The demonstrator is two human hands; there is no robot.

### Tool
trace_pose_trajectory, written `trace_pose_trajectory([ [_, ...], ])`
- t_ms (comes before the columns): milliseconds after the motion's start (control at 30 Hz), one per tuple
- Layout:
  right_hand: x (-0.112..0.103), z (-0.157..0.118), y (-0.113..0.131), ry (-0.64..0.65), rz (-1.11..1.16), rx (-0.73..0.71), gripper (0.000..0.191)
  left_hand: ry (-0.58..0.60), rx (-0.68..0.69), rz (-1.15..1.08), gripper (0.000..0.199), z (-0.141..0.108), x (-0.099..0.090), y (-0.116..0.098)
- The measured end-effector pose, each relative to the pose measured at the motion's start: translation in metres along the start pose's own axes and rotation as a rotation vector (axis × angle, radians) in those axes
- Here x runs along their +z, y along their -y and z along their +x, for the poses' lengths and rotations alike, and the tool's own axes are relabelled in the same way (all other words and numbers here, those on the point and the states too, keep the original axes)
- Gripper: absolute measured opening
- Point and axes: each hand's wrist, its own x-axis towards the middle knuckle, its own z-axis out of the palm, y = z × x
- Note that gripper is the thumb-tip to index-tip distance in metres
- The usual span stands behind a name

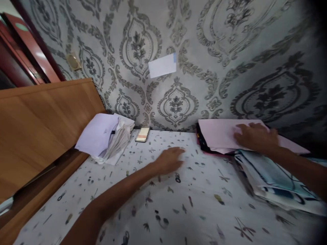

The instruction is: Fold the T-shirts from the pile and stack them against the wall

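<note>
My left hand point(170, 160) hovers over or rests on the patterned bedsheet point(189, 211); which of these I cannot tell. Its fingers stretch to the right, slightly blurred, and hold nothing. To the right, my right hand point(258, 136) lies with fingers spread on a flat pink piece point(217, 132); paper or cloth, I cannot tell. Dark folded material point(203, 145) shows beneath the pink piece's left edge. Under my right forearm is a folded teal and white cloth point(270, 177), partly covered by the arm.
A pile of papers point(120, 139) with a lilac sheet point(98, 134) on top leans by the wooden headboard point(51, 115). A phone-like object point(142, 134), its face blurred out, lies against the wall. A white paper point(162, 66) sticks to the patterned wallpaper point(176, 102).
</note>
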Motion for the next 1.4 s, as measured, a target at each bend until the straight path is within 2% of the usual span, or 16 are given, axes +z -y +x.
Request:
trace_pose_trajectory([
  [100, -0.024, -0.022, 0.018, -0.013, 0.014, -0.129, 0.043, -0.242, -0.15, 0.214, 0.027, -0.048, -0.074, 0.023],
  [200, -0.049, -0.064, 0.046, -0.019, 0.121, -0.281, 0.037, -0.407, -0.273, 0.36, 0.03, -0.092, -0.148, 0.043],
  [267, -0.061, -0.1, 0.067, 0.011, 0.239, -0.338, 0.034, -0.442, -0.427, 0.75, 0.034, -0.12, -0.184, 0.055],
  [333, -0.066, -0.138, 0.084, 0.05, 0.38, -0.364, 0.032, -0.401, -0.489, 1.006, 0.037, -0.146, -0.207, 0.065],
  [400, -0.065, -0.177, 0.099, 0.126, 0.521, -0.368, 0.031, -0.361, -0.483, 1.095, 0.037, -0.166, -0.221, 0.073],
  [567, -0.063, -0.254, 0.124, 0.354, 0.753, -0.346, 0.03, -0.327, -0.456, 0.963, 0.024, -0.184, -0.248, 0.078],
  [633, -0.073, -0.272, 0.138, 0.402, 0.786, -0.357, 0.031, -0.433, -0.498, 0.873, 0.025, -0.179, -0.255, 0.072],
  [700, -0.09, -0.283, 0.159, 0.402, 0.794, -0.37, 0.036, -0.629, -0.522, 0.696, 0.025, -0.17, -0.252, 0.057],
  [767, -0.113, -0.288, 0.185, 0.362, 0.793, -0.379, 0.045, -0.711, -0.461, 0.419, 0.022, -0.164, -0.236, 0.033],
  [800, -0.125, -0.29, 0.2, 0.33, 0.794, -0.385, 0.052, -0.636, -0.392, 0.262, 0.016, -0.163, -0.224, 0.019],
  [833, -0.135, -0.293, 0.214, 0.296, 0.797, -0.395, 0.058, -0.469, -0.304, 0.108, 0.011, -0.165, -0.21, 0.004],
  [900, -0.151, -0.299, 0.237, 0.237, 0.8, -0.436, 0.066, -0.055, -0.144, -0.156, 0.02, -0.177, -0.181, -0.027],
  [967, -0.158, -0.309, 0.252, 0.21, 0.799, -0.468, 0.059, 0.121, -0.08, -0.3, 0.029, -0.197, -0.157, -0.052],
  [1100, -0.162, -0.332, 0.259, 0.289, 0.853, -0.415, 0.036, 0.148, -0.059, -0.381, 0.033, -0.233, -0.13, -0.077],
  [1200, -0.17, -0.349, 0.255, 0.368, 0.959, -0.361, 0.038, 0.137, -0.047, -0.453, 0.034, -0.244, -0.12, -0.081],
  [1400, -0.199, -0.362, 0.259, 0.34, 1.073, -0.243, 0.053, 0.099, 0.004, -0.493, 0.039, -0.248, -0.109, -0.098],
])
